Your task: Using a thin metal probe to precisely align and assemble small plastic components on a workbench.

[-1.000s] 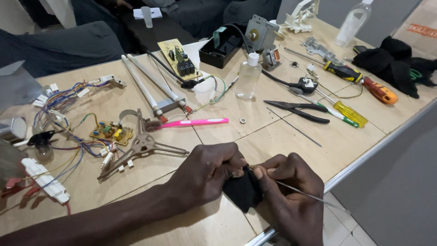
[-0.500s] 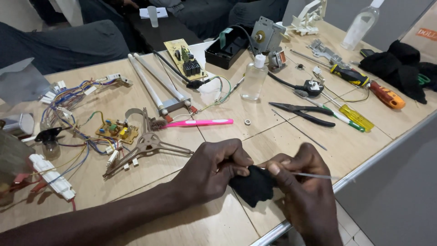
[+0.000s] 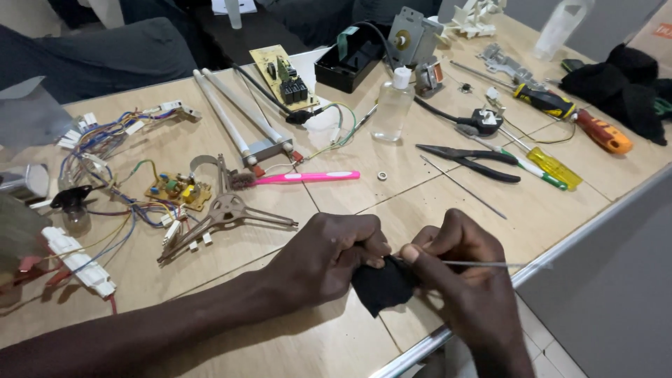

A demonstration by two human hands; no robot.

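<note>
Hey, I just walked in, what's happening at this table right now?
A person sits at a wooden table strewn with electronics parts. The left hand and right hand meet near the table's front edge, holding a small piece of black cloth between them. The right hand also pinches a thin metal rod that sticks out to the right. Beyond the hands lie a pink toothbrush, pliers, screwdrivers, circuit boards and loose wires.

An electronics repair workshop is shown: a wooden desk [image 3: 210, 329] is strewn with circuit boards [image 3: 282, 75], bundled coloured wires [image 3: 112, 140], pliers [image 3: 467, 159], screwdrivers [image 3: 572, 115], a small motor [image 3: 411, 36] and a clear bottle of liquid [image 3: 392, 103].
</note>
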